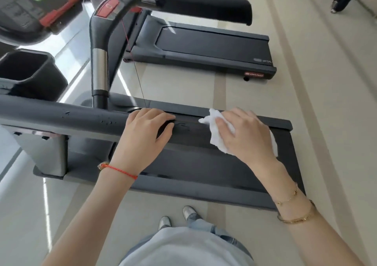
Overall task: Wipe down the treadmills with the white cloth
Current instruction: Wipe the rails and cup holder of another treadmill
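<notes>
I stand beside the near treadmill (204,171), whose dark padded handrail (81,120) runs from the left edge toward the middle. My left hand (146,131) grips this handrail, fingers curled over the top and thumb underneath. My right hand (248,137) holds the crumpled white cloth (216,141) against the handrail's free end, just right of my left hand. The cloth sticks out past my fingers on the left and shows again behind my wrist. The handrail's tip is hidden under the cloth and hand.
A second treadmill (214,43) stands parallel farther back, with its own black handrail (204,6). The console (30,6) and a black cup holder (26,69) are at the upper left. My shoes (177,216) are on the beige floor beside the deck.
</notes>
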A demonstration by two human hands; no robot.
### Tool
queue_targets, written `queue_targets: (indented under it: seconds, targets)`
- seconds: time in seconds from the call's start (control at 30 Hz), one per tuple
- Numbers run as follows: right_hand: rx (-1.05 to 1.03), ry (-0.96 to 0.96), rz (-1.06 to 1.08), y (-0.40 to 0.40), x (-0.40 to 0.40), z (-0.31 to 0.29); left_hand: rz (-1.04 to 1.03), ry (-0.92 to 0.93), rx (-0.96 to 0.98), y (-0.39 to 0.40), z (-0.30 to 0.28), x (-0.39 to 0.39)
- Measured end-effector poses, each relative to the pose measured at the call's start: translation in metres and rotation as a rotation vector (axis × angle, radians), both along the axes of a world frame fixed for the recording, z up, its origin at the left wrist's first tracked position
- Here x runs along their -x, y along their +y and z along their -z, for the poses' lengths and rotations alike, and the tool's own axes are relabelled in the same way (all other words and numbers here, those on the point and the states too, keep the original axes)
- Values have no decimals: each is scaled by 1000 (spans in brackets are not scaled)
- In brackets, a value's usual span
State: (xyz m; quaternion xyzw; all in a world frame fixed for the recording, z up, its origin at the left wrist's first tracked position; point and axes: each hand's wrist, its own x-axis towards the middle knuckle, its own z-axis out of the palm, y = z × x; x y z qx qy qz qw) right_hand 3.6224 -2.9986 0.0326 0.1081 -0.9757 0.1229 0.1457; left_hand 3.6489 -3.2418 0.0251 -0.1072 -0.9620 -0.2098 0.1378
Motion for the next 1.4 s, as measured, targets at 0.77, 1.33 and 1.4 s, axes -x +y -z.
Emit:
queue_targets:
  seconds: [0.77,1.33,1.4]
  targets:
    - [23,182,-35,-44,-5,12,100,36,-41,-8,4,8]
    - [391,337,209,35,-32,34,119,1,-61,55,5,7]
    - [482,143,220,49,-17,24,113,6,-69,55,5,7]
